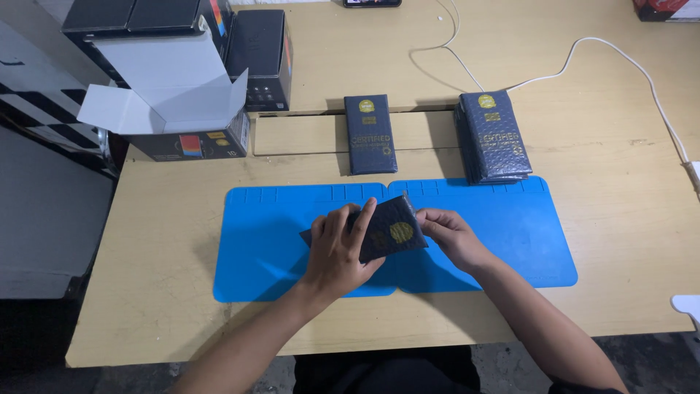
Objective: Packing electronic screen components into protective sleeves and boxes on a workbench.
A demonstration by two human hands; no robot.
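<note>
Currently the left hand [337,252] is laid over a dark padded pouch [390,230], its fingers spread across the near face and closed upon it, while the right hand [448,235] is pinched on the pouch's right end, thumb and fingertips together on the edge. The pouch is held just above the blue work mat [510,241], tilted, with a round gold sticker shown on its upper face. From the quilted look of its surface, the pouch is judged to be a bubble-lined mailer: light, soft in the skin, a little slick, and given some stiffness only by whatever flat thing is inside. A hold by the two short ends, or flat across the broad face as is seen now, is judged best; a hard squeeze in the middle would likely be felt by the contents.

Beyond the mat, a single pouch of the same kind [370,134] is laid flat on the wooden table [168,241], and a stack of like pouches [494,136] is placed well apart to its right. At the far left an opened carton [171,102] with white flaps is set among dark boxes [264,58]. A white cable [583,55] is run across the table's far right.
</note>
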